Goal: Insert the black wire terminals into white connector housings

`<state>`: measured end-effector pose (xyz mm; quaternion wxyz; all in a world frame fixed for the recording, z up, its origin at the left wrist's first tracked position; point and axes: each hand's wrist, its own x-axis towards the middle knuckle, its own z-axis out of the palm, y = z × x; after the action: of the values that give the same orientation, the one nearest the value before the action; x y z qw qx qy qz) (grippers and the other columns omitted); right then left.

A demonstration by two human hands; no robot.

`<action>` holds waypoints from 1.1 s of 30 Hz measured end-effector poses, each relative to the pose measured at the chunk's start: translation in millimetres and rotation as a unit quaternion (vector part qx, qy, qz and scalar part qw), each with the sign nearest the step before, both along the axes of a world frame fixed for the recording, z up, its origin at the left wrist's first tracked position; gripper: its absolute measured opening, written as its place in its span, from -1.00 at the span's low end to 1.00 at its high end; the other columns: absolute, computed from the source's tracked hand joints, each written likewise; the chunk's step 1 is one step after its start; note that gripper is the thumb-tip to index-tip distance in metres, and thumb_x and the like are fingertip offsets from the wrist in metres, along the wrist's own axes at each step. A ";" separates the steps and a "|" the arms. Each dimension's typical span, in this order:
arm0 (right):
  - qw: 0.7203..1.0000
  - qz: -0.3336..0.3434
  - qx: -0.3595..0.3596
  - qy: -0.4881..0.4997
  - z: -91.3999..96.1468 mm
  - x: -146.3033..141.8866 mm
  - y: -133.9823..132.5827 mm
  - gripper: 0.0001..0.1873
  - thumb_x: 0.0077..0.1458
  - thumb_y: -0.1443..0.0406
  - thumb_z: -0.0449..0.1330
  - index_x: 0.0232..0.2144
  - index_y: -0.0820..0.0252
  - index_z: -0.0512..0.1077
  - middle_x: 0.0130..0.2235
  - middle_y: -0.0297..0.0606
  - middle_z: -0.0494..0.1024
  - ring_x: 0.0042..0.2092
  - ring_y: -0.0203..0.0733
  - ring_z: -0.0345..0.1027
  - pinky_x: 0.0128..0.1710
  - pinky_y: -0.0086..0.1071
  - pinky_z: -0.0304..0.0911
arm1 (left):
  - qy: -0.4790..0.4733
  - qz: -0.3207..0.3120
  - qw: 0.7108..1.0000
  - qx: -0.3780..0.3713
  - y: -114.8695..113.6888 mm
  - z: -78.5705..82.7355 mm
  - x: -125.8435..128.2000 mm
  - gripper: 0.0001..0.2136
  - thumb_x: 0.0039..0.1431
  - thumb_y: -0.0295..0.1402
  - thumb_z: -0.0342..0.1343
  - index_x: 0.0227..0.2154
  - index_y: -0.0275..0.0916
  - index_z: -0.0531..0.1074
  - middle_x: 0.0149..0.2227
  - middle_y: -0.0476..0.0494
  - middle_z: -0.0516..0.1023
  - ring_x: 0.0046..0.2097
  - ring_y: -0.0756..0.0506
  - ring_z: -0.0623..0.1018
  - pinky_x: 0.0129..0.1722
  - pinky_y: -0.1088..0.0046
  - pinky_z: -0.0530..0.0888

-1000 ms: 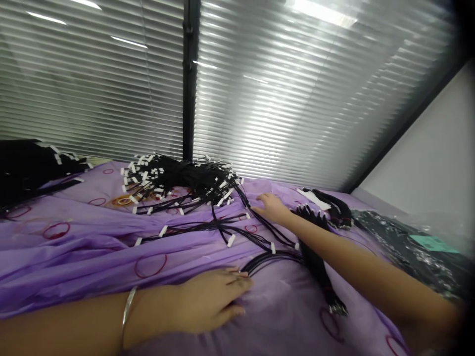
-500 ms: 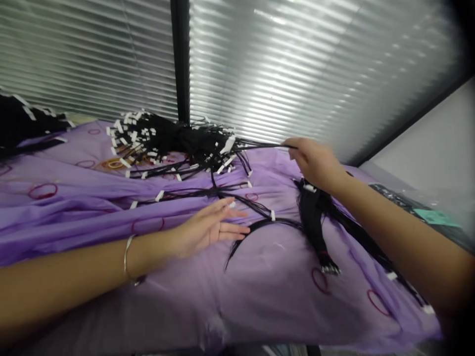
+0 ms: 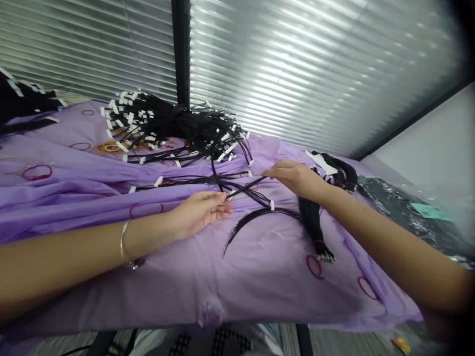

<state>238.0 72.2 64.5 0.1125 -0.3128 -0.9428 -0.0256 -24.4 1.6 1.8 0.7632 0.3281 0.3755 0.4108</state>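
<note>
Both hands are working over the purple cloth with red ring prints (image 3: pixel 260 277) that is covering the table. Left hand (image 3: pixel 200 211) is lying palm down on the cloth, fingers loosely curled, the fingertips pinching the near end of a thin black cord with white tags (image 3: pixel 243 189). Right hand (image 3: pixel 297 177) is reaching in from the right, fingers drawn together and gripping the far end of that same cord, so the cord is stretching straight between the two hands, just above the cloth. It looks like a single strand, though blur is making it hard to be sure.

Behind the hands, at the far side of the table, a big tangled heap of black cords with white paper tags (image 3: pixel 166 129) is sitting against the grey slatted blind (image 3: pixel 315 74). A curved bunch of bare black cords (image 3: pixel 256 220) is lying on the cloth just near of the stretched cord. A bound bundle of black cords with metal ends (image 3: pixel 315 227) is running under the right wrist toward the near edge. A silver bangle (image 3: pixel 124 242) is circling the left wrist. At far right, a clear plastic bag of dark parts (image 3: pixel 404 212) is resting beside the cloth.
</note>
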 end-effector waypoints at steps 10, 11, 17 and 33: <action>0.997 -0.016 -0.047 -0.053 -12.2 -11.2 25.1 -0.69 0.17 0.38 -0.03 -0.15 0.16 0.46 -0.27 -0.24 0.53 -0.24 -0.25 0.37 -0.19 -0.39 0.24 | 0.033 -0.007 0.998 0.061 0.8 -3.8 0.9 -0.92 0.19 -0.41 0.02 -0.31 -0.32 0.27 -0.36 -0.18 0.49 -0.31 -0.05 0.55 -0.14 0.30 0.45; 0.997 -0.024 -0.040 -0.058 -11.4 -15.2 21.5 -0.70 0.15 0.39 -0.01 -0.16 0.17 0.47 -0.24 -0.21 0.52 -0.21 -0.22 0.37 -0.16 -0.35 0.22 | 0.038 -0.004 0.997 0.062 0.7 -3.9 1.2 -0.93 0.21 -0.42 -0.01 -0.33 -0.33 0.27 -0.36 -0.18 0.49 -0.31 -0.05 0.55 -0.14 0.30 0.46; 0.993 -0.105 -0.036 -0.048 -12.1 -49.5 -46.1 -0.79 0.12 0.41 0.02 -0.32 0.29 0.46 -0.30 -0.11 0.46 -0.25 -0.14 0.32 -0.21 -0.29 0.21 | 0.057 0.005 0.995 0.086 2.6 -5.5 2.8 -0.93 0.20 -0.45 -0.01 -0.38 -0.33 0.32 -0.38 -0.10 0.45 -0.33 0.01 0.51 -0.25 0.41 0.49; 0.967 -0.075 -0.242 -0.005 -24.7 -55.4 -90.8 -0.85 0.13 0.39 0.07 -0.37 0.25 0.44 -0.34 -0.24 0.46 -0.28 -0.25 0.30 -0.20 -0.36 0.19 | 0.106 -0.023 0.989 0.097 3.5 -5.2 3.3 -0.89 0.23 -0.46 -0.07 -0.28 -0.37 0.33 -0.37 -0.17 0.52 -0.39 0.01 0.54 -0.31 0.47 0.49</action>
<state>182.7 -18.7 39.8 0.0267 -0.4002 -0.8954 0.1934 -21.1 5.0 -3.4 0.6928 0.4511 0.4049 0.3907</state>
